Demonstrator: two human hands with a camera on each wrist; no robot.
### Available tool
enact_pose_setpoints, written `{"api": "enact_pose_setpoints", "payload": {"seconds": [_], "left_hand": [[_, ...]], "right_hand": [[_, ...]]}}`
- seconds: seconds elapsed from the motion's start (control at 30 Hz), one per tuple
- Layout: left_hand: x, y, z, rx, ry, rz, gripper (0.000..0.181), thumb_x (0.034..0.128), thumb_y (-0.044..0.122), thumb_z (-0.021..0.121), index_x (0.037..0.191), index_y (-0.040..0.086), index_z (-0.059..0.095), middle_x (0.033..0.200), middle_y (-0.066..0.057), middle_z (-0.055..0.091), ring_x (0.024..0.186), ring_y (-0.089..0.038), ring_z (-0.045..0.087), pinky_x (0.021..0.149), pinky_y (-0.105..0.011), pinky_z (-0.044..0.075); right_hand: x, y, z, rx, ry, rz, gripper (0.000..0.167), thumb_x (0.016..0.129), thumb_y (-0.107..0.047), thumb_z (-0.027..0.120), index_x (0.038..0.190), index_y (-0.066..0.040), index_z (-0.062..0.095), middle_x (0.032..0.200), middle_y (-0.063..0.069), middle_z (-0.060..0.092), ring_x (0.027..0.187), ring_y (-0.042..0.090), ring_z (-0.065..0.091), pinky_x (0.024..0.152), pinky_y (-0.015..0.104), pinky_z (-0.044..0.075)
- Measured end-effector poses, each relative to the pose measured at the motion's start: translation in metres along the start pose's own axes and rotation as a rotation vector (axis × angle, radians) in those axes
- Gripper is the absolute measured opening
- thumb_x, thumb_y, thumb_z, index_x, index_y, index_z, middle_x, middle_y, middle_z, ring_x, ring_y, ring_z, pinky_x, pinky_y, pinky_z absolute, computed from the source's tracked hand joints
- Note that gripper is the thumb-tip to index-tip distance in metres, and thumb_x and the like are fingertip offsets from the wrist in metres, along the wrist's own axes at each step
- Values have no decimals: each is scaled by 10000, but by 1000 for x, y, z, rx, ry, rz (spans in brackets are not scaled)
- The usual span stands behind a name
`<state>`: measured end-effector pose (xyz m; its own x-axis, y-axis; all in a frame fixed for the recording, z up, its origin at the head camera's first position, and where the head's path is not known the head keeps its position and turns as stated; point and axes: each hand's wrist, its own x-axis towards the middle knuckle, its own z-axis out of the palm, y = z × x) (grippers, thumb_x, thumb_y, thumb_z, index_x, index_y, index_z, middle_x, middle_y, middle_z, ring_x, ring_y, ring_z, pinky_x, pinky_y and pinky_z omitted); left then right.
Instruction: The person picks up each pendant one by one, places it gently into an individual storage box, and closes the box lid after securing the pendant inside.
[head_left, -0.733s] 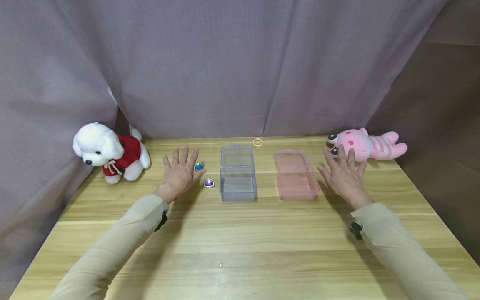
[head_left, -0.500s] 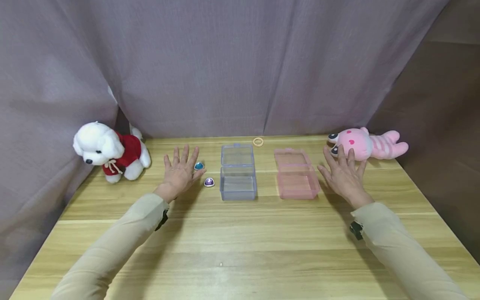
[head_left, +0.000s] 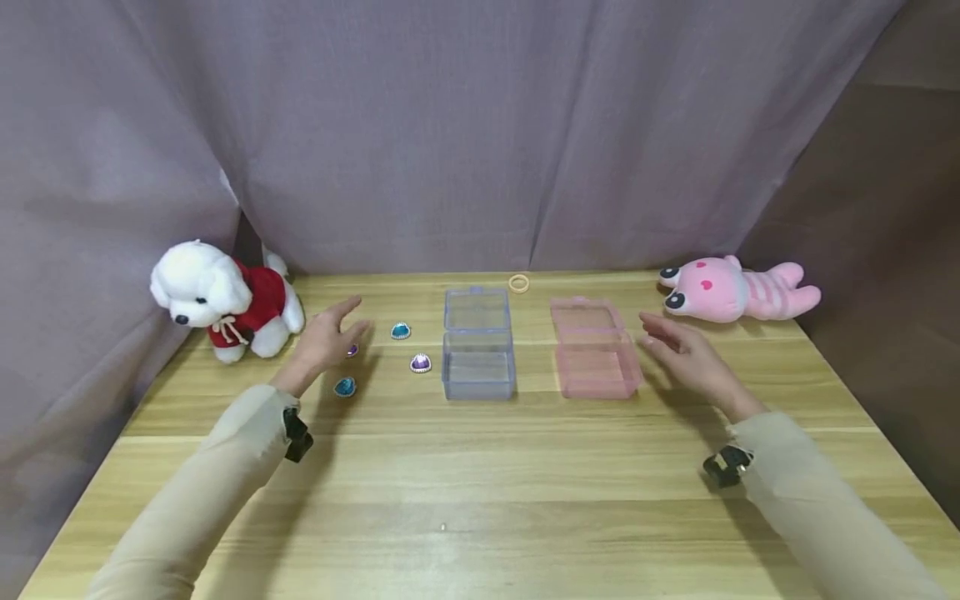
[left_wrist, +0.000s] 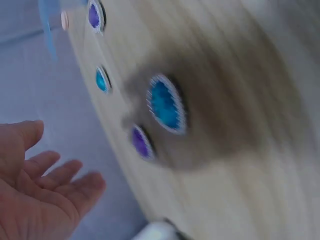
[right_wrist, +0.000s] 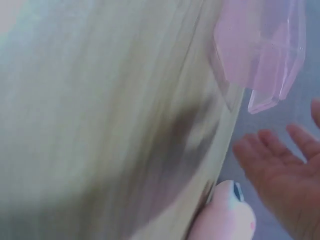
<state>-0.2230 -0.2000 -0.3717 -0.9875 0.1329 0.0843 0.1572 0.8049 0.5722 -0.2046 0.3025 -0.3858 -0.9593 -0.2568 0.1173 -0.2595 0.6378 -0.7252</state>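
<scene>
Person's L hand (head_left: 321, 340) is hovering over the far-left part of the pale wood-grain table (head_left: 480, 479), fingers loosely extended & holding nothing. Near its thumb a purple faceted gem w/ silvery beaded rim (left_wrist: 143, 142) is lying, partly hidden in head view; a matching teal gem (head_left: 345, 387) is lying nearer. To their right, a second teal gem (head_left: 401, 331) is lying far & a second purple gem (head_left: 421, 363) a bit nearer, left of the clear blue-grey plastic box (head_left: 477, 389), which is standing open.

R hand (head_left: 693, 362) is hovering just right of the clear pink plastic box (head_left: 597, 390), also standing open; its fingers are bending slightly, gripping nothing. Pink striped plush toy (head_left: 712, 292) is lying beyond, far right.

Gems are looking light, hard & prob. slick on the facets, so a thumb-&-fingertip pinch across the beaded rim is seeming best. Boxes are looking light, stiff, thin-walled, maybe brittle: side walls are offering the safest hold.
</scene>
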Motion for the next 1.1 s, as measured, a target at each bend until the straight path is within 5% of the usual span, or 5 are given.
{"api": "enact_pose_setpoints", "payload": {"seconds": [0.13,0.27,0.57,0.73,1.1], "left_hand": [[-5,-14,-5,-87,-12,-67,482,934,160,561,1339,-73,444,1306,-298,499,1164,-444,514,971,-512,447],[-11,-28,-4,-90,-33,-115,492,912,146,588,1322,-90,453,1266,-300,528,1133,-420,550,962,-495,455],[-13,-46,7,24,-20,-74,454,848,147,676,1193,-119,549,1014,-273,653,941,-377,619,839,-479,500],[-10,-44,12,74,-4,-47,316,815,111,695,1059,-78,627,919,-230,657,858,-332,598,763,-442,490],[-6,-38,15,55,-19,-88,246,813,110,697,1006,-4,597,935,-207,656,884,-333,594,788,-452,450]], "right_hand": [[-4,8,-2,156,-81,32,528,981,-185,501,1406,77,327,1393,325,381,1218,197,493,886,10,363],[-4,17,-1,311,-183,2,569,959,-81,521,1418,117,247,1406,370,310,1137,-39,491,894,52,410],[2,20,6,354,-317,41,711,918,-66,583,1473,42,152,1475,317,249,1338,456,252,954,73,364],[1,20,8,384,-363,19,759,900,-23,590,1474,55,99,1498,325,164,1341,500,183,963,96,375],[-2,27,5,426,-399,-19,844,863,43,609,1490,4,45,1496,351,100,1325,525,166,960,106,392]]}}
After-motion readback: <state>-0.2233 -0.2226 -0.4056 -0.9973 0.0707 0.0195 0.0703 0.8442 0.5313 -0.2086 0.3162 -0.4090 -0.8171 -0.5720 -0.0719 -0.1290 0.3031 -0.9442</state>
